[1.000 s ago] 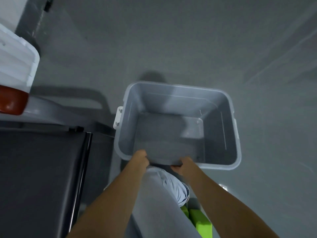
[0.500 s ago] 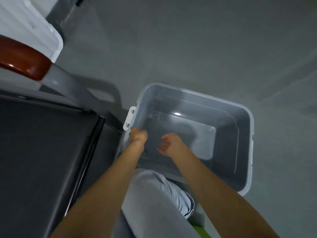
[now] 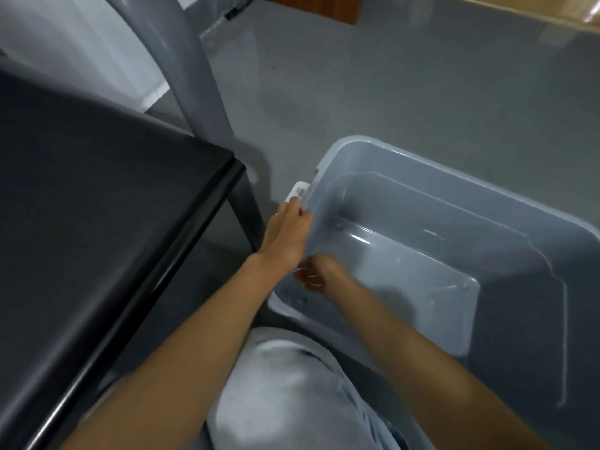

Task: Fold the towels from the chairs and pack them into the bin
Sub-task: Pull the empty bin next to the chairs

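Placing the bin (image 3: pixel 470 216) seems the step: it sits empty on the floor (image 3: pixel 389 76), left hand (image 3: pixel 289 228) gripping its rim, right hand (image 3: pixel 313 274) grip too blurred to tell; next, fetch towels, none in view

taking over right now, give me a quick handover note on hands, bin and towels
Left hand: grips the left rim of the bin beside the white latch.
Right hand: at the bin's near left corner, fingers curled; too blurred to tell if it holds the rim.
Bin: on the floor beside the black table, nothing inside.
Towels: none in view.
Done: nothing packed yet.
Left: fetch, fold and pack every towel.
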